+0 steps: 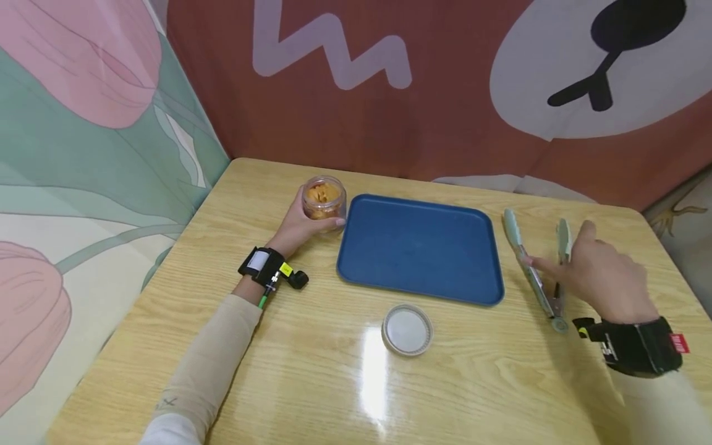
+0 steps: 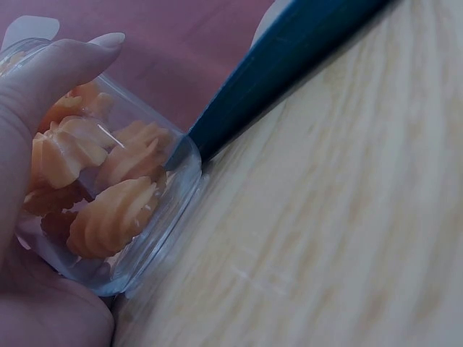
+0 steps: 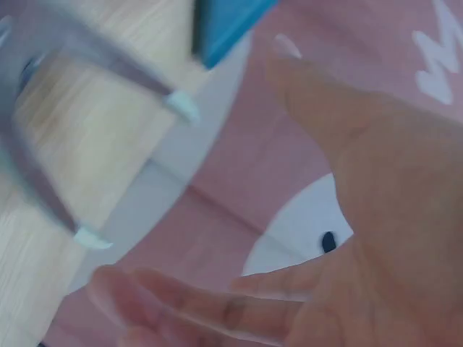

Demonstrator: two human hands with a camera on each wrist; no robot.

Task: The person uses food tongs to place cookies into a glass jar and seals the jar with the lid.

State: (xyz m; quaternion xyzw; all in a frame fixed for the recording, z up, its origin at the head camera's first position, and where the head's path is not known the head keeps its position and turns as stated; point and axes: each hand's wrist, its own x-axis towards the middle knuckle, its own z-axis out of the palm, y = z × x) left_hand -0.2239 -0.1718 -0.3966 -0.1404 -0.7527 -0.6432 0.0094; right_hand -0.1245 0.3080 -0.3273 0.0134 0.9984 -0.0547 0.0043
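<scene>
At the tray's left side, my left hand [image 1: 300,224] grips a clear jar [image 1: 328,213], which stands upright without a lid. Swirled golden cookies [image 2: 112,217] show through the jar's wall in the left wrist view, with my thumb laid across its near side. On the right, my right hand [image 1: 606,278] hovers over a pair of tongs [image 1: 535,278], thumb and fingers spread apart. The tongs lie spread on the table, pale tips pointing away from me. In the right wrist view the tongs [image 3: 126,61] are blurred and apart from my fingers.
A blue tray [image 1: 419,247] lies between the jar and the tongs. In front of it, a round lid [image 1: 408,330] rests on the wooden table [image 1: 311,358]. Printed cloth walls [image 1: 445,130] rise right behind the table's far edge and at its left.
</scene>
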